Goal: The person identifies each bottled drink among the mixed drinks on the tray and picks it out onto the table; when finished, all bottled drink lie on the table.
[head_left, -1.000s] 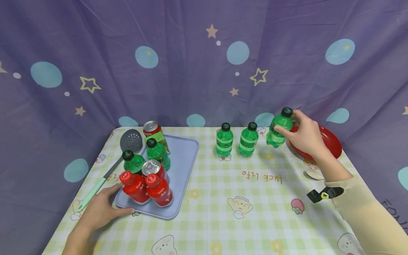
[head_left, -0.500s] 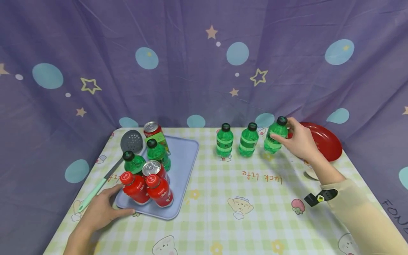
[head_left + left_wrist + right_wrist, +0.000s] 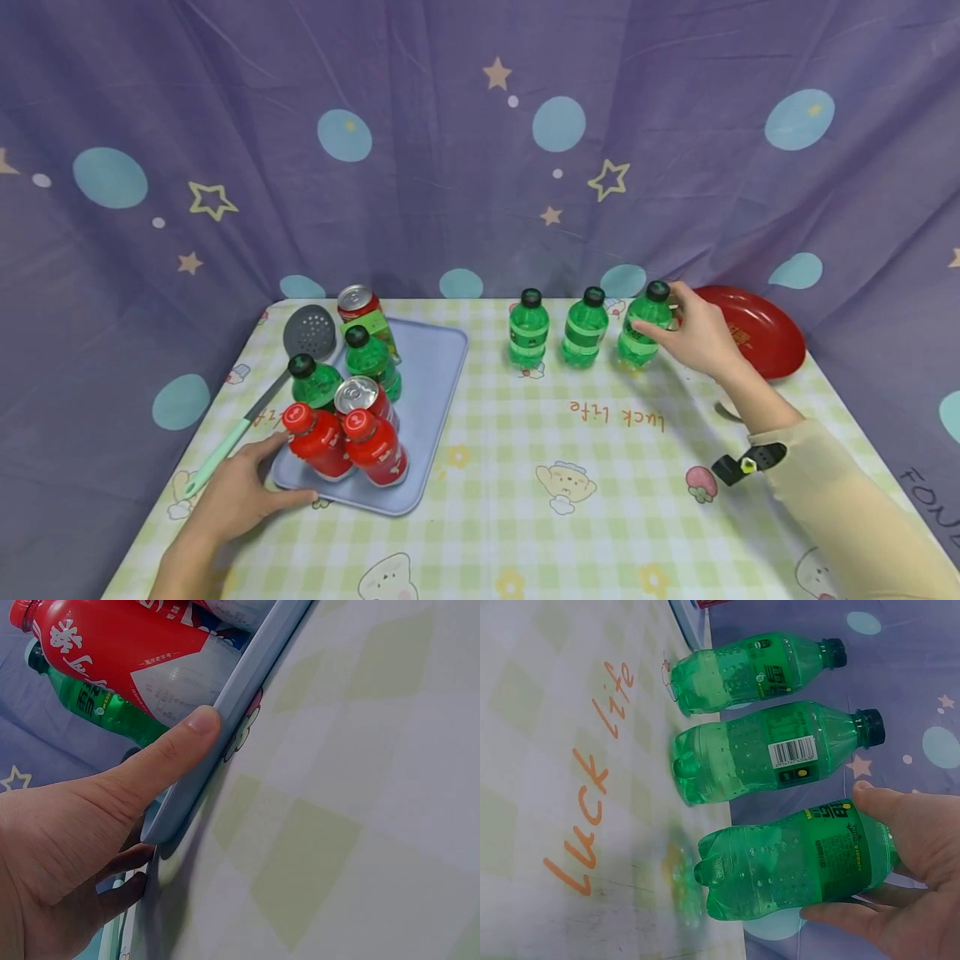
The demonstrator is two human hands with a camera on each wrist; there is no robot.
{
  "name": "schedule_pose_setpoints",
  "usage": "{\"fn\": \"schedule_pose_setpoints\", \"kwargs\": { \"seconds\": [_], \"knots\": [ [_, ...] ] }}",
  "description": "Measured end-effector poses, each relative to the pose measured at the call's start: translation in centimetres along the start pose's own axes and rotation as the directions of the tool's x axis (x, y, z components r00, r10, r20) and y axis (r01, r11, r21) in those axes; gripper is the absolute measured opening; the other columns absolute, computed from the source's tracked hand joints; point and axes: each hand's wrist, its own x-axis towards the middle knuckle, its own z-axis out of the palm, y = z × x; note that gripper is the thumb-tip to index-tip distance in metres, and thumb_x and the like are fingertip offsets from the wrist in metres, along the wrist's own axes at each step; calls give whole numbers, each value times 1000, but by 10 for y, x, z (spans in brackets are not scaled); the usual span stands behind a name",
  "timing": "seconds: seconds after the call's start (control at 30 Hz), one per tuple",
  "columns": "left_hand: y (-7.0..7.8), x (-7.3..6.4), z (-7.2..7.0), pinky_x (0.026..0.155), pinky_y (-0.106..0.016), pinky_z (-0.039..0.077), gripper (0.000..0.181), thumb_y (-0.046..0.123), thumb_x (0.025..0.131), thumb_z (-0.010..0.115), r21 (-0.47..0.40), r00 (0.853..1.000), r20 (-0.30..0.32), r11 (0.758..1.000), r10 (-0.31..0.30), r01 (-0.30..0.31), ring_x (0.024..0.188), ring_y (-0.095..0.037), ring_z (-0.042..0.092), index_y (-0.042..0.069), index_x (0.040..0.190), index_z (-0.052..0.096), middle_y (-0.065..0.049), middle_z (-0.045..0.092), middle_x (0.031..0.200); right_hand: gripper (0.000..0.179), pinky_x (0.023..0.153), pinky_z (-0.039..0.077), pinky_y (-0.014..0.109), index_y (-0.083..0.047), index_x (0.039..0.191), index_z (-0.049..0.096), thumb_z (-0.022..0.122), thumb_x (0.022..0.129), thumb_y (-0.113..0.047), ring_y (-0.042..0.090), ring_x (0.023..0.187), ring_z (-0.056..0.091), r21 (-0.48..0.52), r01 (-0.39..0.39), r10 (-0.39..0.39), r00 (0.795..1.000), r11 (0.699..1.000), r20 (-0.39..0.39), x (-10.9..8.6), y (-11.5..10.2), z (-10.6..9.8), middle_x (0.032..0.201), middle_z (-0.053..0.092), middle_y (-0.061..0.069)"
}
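Note:
My right hand (image 3: 699,332) grips a green soda bottle (image 3: 795,862) around its upper part, thumb on one side and fingers on the other. The bottle is nearly upright, its base just above the cloth in the right wrist view. To its left stand two similar green bottles (image 3: 585,329) (image 3: 528,330), with black caps. My left hand (image 3: 238,492) lies at the near-left corner of a blue tray (image 3: 431,400), its thumb touching the rim in the left wrist view. On the tray are two red bottles (image 3: 318,443) (image 3: 378,450), two green bottles (image 3: 315,385) (image 3: 369,360) and a can (image 3: 362,398).
A skimmer (image 3: 309,333) with a mint handle lies left of the tray. Another can (image 3: 356,300) and a green-labelled item (image 3: 375,327) stand at the tray's far end. Behind my right hand is a red plate (image 3: 772,337); a partly hidden pale utensil (image 3: 729,410) lies nearer.
My right hand has lowered the green bottle and moved it slightly left, bringing it more upright beside the other two. My left hand has stayed at the tray.

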Motion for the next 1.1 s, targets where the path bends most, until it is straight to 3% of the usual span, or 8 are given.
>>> {"fn": "schedule_pose_setpoints", "kwargs": {
  "seconds": [0.27, 0.53, 1.1],
  "knots": [
    [0, -1, 0, 108, -73, 47, 116, 58, 66, 98, 8, 1000, 3, 1000, -7, 7, 137, -58, 53, -8, 150, 53, -34, 58, 149, 60, 88, 58, 57, 0, 129, 57, 85, 92, -39, 44, 103, 69, 4, -15, 15, 1000, 1000, 16, 0, 2, 3, 116, 70, 26],
    [1, -1, -1, 108, -72, 46, 115, 56, 66, 98, -1, 1000, -9, 1000, 6, -6, 138, -57, 53, -8, 150, 53, -33, 59, 148, 63, 101, 57, 67, 1, 132, 55, 84, 93, -38, 54, 118, 69, 33, -36, 34, 998, 999, 49, 0, 5, 6, 127, 68, 30],
    [0, 1, -2, 108, -75, 46, 119, 60, 65, 97, 19, 999, 25, 999, -33, 32, 138, -59, 51, -7, 152, 52, -34, 57, 150, 63, 102, 57, 67, -1, 136, 53, 83, 94, -36, 54, 120, 68, 68, -31, 26, 997, 997, 67, 2, 9, 7, 132, 66, 28]
  ]
}}
